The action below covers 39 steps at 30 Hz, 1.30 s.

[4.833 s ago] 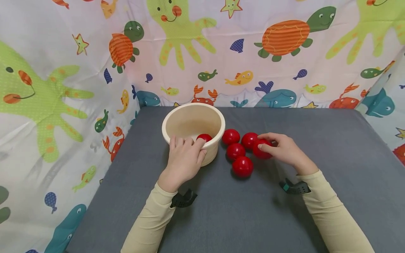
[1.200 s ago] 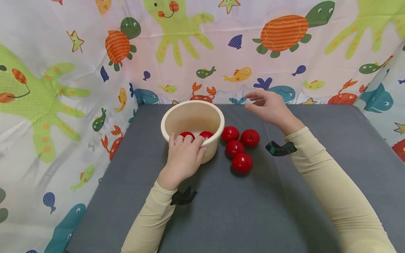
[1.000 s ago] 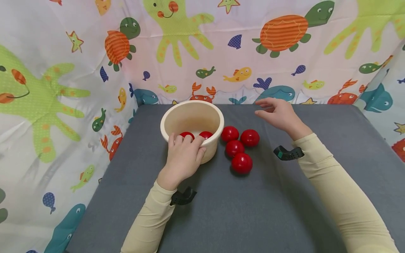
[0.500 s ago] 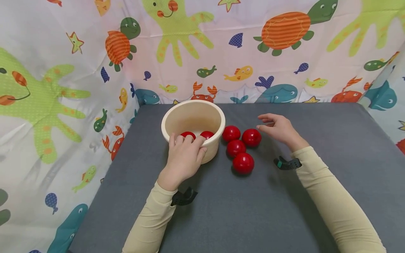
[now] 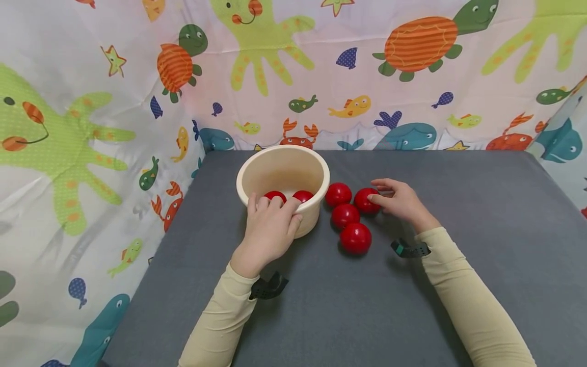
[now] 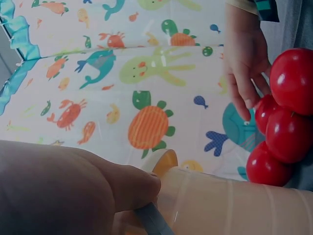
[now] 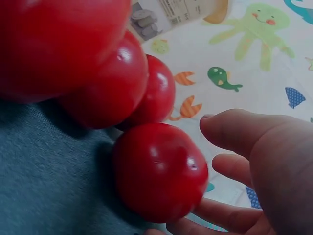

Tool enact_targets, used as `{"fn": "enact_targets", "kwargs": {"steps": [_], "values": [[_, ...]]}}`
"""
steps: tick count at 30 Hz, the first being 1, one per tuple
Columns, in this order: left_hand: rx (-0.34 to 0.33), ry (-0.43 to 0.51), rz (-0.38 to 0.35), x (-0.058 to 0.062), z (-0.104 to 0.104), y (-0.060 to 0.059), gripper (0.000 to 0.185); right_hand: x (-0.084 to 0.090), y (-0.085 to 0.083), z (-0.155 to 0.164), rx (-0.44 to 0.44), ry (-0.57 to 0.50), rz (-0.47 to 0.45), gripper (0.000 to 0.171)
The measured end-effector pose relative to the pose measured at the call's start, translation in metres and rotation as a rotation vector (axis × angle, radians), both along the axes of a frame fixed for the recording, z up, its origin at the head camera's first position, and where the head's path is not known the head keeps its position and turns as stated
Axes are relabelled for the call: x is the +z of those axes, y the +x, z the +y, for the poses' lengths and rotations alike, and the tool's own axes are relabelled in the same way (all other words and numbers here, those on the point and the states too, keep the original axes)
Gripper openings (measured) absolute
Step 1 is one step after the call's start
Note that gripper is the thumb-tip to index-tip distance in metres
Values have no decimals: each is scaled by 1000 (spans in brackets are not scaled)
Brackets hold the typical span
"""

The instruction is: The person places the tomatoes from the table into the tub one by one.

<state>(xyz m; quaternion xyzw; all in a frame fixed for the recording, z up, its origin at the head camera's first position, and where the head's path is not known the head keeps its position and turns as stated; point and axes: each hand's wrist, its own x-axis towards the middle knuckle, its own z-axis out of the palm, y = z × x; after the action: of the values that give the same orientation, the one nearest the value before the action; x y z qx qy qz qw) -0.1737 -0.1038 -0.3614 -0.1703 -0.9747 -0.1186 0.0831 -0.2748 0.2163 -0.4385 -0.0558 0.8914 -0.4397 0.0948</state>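
Observation:
A cream round tub (image 5: pixel 316 216) stands on the dark table with two red tomatoes (image 5: pixel 303 195) inside, partly hidden by its wall and my fingers. My left hand (image 5: pixel 270 232) grips its near rim, fingers hooked inside and thumb on the outer wall. Several glossy red tomatoes lie grouped right of the tub. My right hand (image 5: pixel 402 202) is at the rightmost tomato (image 7: pixel 161 171), palm facing it. In the right wrist view, its thumb (image 7: pixel 234 128) stands a little apart from the tomato while lower fingers reach the tomato's far side.
Nearest me in the group lies one tomato (image 5: pixel 355 238), with another tomato (image 5: pixel 345 216) just behind it and a third tomato (image 5: pixel 338 194) close to the tub. A sea-animal printed curtain (image 5: pixel 270 117) borders the table (image 5: pixel 321 316) at back and sides.
Several seconds ago my right hand held a tomato; a second tomato has since appeared in the tub. The right hand has come back down to the rightmost tomato. My left hand stays on the rim.

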Motion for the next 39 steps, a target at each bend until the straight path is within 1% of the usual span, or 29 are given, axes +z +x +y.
{"fn": "enact_targets", "kwargs": {"steps": [4,8,16,22,33,39], "values": [[-5,-3,15,-1,0,1,30,-7,2,-4,5,-16,6,60],[-5,2,23,-1,0,2,29,-12,4,-7,-9,-32,13,60],[-5,-3,18,-1,0,2,29,-21,4,-10,-58,-4,73,59],[-6,1,13,-1,0,2,30,-22,6,-12,-72,4,77,59],[-10,3,31,-1,-1,2,30,-22,7,-14,-84,8,97,58],[-4,1,19,-1,-1,1,31,-24,6,-14,-91,-4,99,56]]}}
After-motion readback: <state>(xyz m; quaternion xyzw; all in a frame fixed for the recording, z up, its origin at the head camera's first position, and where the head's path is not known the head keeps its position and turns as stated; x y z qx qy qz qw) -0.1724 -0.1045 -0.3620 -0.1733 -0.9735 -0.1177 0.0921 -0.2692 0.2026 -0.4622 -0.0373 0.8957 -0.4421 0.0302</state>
